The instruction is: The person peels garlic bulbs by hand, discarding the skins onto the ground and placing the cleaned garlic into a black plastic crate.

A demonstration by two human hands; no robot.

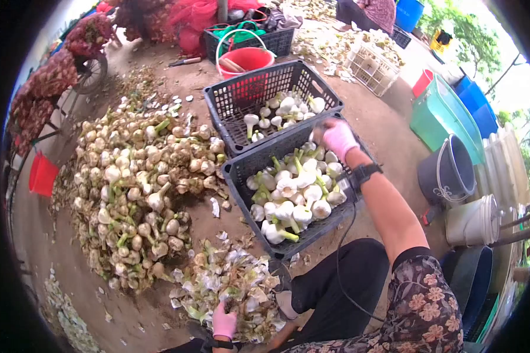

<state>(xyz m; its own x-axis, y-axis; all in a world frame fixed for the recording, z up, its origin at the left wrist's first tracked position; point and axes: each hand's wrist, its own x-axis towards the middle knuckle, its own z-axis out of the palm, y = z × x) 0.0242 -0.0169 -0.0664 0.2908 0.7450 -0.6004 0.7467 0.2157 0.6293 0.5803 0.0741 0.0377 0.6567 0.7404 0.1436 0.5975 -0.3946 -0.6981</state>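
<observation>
My right hand (339, 137), in a pink glove, is over the far right rim of the near black crate (248, 220). Its fingertips are smeared by motion, so I cannot make out whether they hold anything. Cleaned garlic bulbs (300, 187) with green stems fill much of this crate. Low in the view, my left hand (224, 323), also pink-gloved, is closed above a heap of garlic peelings (235, 282); what is in its fingers is not clear. To the left spreads a big pile of untrimmed garlic (135, 194) with dirty skins.
A second black crate (224, 117) with fewer bulbs adjoins the near one. Behind it stands a red bucket (247, 62). On the right are a dark bucket (447, 170), a white bucket (472, 219) and a green tub (447, 120). Another person (371, 15) sits at the back.
</observation>
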